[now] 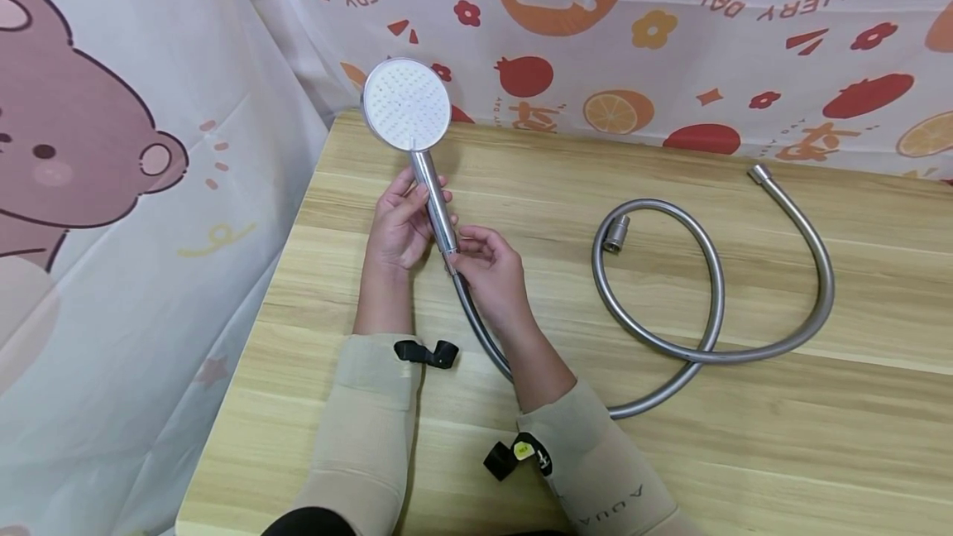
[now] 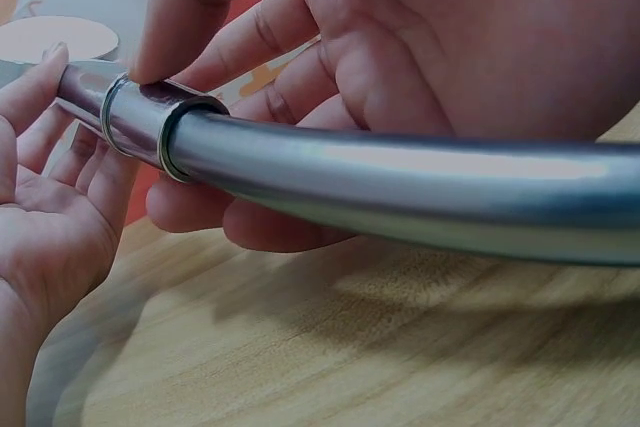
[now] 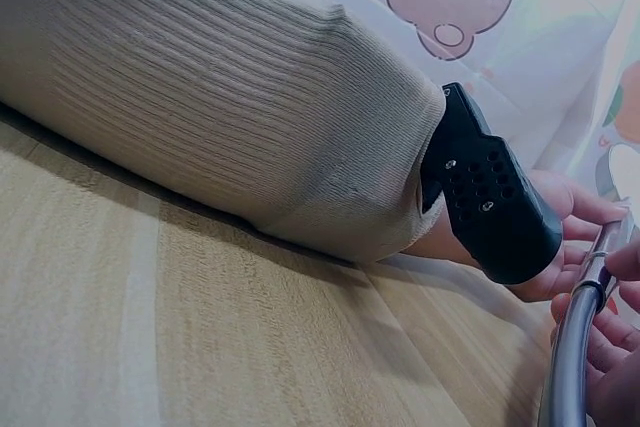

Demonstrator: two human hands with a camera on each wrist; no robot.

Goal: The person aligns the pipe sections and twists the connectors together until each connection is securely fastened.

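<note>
In the head view, a chrome shower head (image 1: 408,104) points up and away, its round white face toward me. My left hand (image 1: 402,226) holds its handle (image 1: 434,205), the thumb laid across the front. Just below, my right hand (image 1: 493,275) pinches the metal collar where the hose meets the handle. The left wrist view shows that collar (image 2: 150,122) close up, the grey hose (image 2: 420,182) running out of it. There, the right hand's fingers lie above and below the joint. In the right wrist view, the hose (image 3: 568,357) hangs from the collar (image 3: 597,272).
The grey hose loops over the wooden table (image 1: 856,420) on the right, its free end fitting (image 1: 759,174) at the back. A small metal nut (image 1: 616,234) lies inside the loop, against the hose. Printed cloth (image 1: 566,48) hangs behind the table and at the left.
</note>
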